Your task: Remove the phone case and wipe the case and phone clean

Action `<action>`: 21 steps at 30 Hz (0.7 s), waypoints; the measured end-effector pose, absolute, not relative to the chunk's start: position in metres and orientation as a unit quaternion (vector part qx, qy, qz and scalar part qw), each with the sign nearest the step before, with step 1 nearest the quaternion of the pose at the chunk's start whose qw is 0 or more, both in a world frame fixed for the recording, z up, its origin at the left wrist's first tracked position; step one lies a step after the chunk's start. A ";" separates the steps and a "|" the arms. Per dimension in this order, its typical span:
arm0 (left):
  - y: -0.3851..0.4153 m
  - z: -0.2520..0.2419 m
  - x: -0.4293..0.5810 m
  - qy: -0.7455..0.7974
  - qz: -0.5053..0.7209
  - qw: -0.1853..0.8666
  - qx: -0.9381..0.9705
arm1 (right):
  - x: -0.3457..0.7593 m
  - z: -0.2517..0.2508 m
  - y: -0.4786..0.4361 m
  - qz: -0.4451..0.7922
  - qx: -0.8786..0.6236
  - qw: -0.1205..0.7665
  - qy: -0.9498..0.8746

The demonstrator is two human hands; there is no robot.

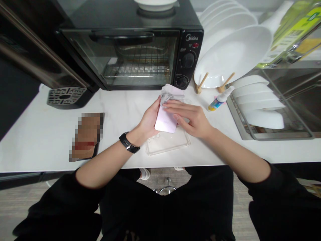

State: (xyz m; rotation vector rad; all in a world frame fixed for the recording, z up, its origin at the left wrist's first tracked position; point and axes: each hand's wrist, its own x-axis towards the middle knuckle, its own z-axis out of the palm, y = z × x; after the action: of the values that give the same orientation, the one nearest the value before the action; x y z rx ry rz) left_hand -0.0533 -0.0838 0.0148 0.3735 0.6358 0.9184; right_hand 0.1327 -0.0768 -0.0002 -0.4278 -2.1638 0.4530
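At a white marble-patterned countertop (45,144), I hold a pale lilac smartphone (165,122) in my left hand (149,117), which is closed around its side, and lay my right hand (193,115) over a gray cloth (166,97) at the far end. The fingers of that right hand lie close together on the fabric; whether they pinch it or only press, I cannot tell. The phone is above the counter, partly over a clear protective case (168,144) that lies flat, separate from it.

The work looks to be midway, by my judgement. The case is off and the cloth is on the phone; the near end of the surface is uncovered and looks clean, while the far end is hidden beneath cloth and fingers. The case has not been put back on, and how the phone's underside looks cannot be seen.

Behind my hands, the toaster oven (132,55) carries the one readable brand, "Midea," above its dials; the finer markings there are too small to read. To the right, a white spray bottle (218,101) wears a blue-and-yellow label, its words illegible. Print on the green packaging (296,30) beyond the dishes also defies reading.
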 end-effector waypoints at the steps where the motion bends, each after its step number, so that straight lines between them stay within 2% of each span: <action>1: -0.083 0.014 -0.054 0.305 0.432 0.830 0.179 | 0.131 -0.001 -0.078 0.191 -0.150 0.424 -0.872; 5: -0.081 0.010 -0.058 0.287 0.425 0.839 0.184 | 0.125 -0.002 -0.083 0.213 -0.100 0.402 -0.885; 11: -0.078 0.015 -0.065 0.289 0.498 0.795 0.191 | 0.126 -0.003 -0.081 0.215 -0.068 0.407 -0.885; 21: -0.078 0.021 -0.064 0.274 0.519 0.785 0.198 | 0.136 -0.002 -0.070 0.157 -0.173 0.459 -0.857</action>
State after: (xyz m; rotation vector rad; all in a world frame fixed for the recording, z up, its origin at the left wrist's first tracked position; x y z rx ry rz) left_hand -0.0643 -0.0777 0.0209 0.4277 0.5917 1.1190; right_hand 0.1362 -0.0697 -0.0016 -0.4270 -2.1098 0.3868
